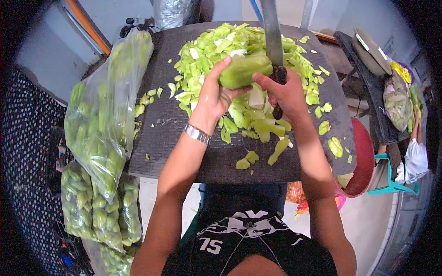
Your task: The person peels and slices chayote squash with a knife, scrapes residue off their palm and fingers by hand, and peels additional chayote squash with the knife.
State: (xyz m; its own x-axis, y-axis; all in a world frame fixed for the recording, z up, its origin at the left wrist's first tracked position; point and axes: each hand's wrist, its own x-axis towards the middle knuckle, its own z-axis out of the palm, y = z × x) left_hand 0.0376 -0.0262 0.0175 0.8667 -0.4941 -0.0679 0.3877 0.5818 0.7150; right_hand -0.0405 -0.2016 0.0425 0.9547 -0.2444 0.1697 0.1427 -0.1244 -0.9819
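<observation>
My left hand (213, 97), with a metal-band watch on its wrist, grips a pale green chayote (244, 72) from its left side. In my right hand (291, 94) is the black handle of a large knife (272, 34), its broad blade pointing up and away. The right thumb reaches toward the chayote's right end; the blade stands just beside that end. Below and behind both hands spreads a heap of green peelings (207, 50), with some whitish pieces among them. The heap lies on a dark woven-textured table (184, 161).
Clear plastic bags of chayotes (108, 106) lean against the table's left side, with more bags (76, 198) below. A dark red tub (363, 156) is at the right edge. Farther right are a teal stool (391, 177), a seated person (415, 158) and a bagged bundle (397, 103).
</observation>
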